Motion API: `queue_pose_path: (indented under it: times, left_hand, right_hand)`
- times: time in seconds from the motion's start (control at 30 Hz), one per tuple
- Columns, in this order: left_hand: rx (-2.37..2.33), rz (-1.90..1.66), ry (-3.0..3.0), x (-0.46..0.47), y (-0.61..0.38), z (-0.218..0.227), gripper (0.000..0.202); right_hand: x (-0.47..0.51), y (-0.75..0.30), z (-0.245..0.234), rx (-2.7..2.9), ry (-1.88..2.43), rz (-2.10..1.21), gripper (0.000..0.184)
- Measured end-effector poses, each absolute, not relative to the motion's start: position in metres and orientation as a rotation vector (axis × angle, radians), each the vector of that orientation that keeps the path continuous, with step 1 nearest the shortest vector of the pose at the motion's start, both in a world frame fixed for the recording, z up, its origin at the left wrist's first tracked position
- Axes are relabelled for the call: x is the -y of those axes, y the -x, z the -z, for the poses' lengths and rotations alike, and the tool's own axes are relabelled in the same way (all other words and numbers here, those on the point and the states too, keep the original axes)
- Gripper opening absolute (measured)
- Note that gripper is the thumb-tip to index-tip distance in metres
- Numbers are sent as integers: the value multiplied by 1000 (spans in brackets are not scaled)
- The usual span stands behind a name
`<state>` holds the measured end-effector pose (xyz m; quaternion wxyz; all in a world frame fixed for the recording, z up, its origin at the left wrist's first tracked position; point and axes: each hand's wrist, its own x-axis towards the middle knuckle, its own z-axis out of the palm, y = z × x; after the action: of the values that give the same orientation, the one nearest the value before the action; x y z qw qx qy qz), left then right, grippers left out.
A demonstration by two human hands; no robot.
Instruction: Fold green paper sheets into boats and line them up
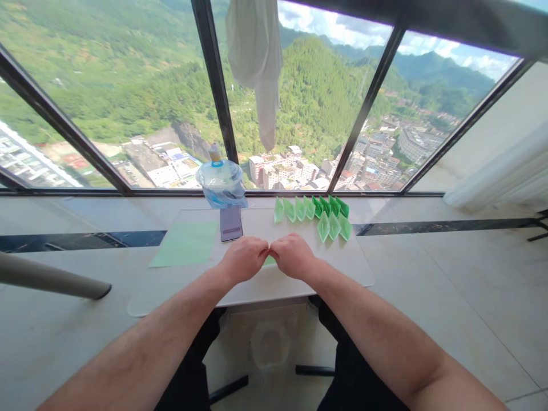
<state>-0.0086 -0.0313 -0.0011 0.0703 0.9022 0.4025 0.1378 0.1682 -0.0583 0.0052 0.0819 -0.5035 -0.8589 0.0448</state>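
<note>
My left hand [247, 257] and my right hand [293, 255] meet over the front middle of the white table [252, 288], knuckles up. Both are closed, with fingertips pinched together on a small piece of light green paper [269, 260]. Only a bit of the paper shows below the fingers, so its folded shape is mostly hidden. Beyond my right hand stand several folded paper boats in rows, light green ones [289, 210] and darker green ones [334, 206]. Nearer to me sit 3 more light green paper boats [333, 227].
Flat green paper sheets [186, 244] lie at the table's left. A phone [231, 223] rests beside them, behind my left hand. A large clear water jug [220, 180] stands by the window. At far left a grey pole [53, 278] slants over the floor.
</note>
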Motion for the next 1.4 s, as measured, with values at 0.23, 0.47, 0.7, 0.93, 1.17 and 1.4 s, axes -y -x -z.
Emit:
queue_pose_path:
  times: [0.23,0.47,0.7,0.93,1.17,1.4]
  left_hand:
    - [-1202,-426,-2701,33,4,-6,28]
    - [-1360,-520,-2461,22,20,-13,27]
    - [-1444,-611,-2095,16,40,-12,25]
    - [-1315,-623,-2025,22,37,-10,26]
    - [-1437,-516,-2054,13,70,-2,23]
    - [-1452,-744,-2456,33,50,0,22]
  right_hand:
    - [59,-179,-10,2507,1581,-141,28]
    - [46,-218,-8,2271,1617,-163,29]
    - [41,-234,-3,1621,1472,-876,27]
    - [44,-199,7,1617,1524,-952,26]
    - [37,-199,20,1592,1614,-1023,26]
    - [28,-194,36,1576,1684,-1113,25]
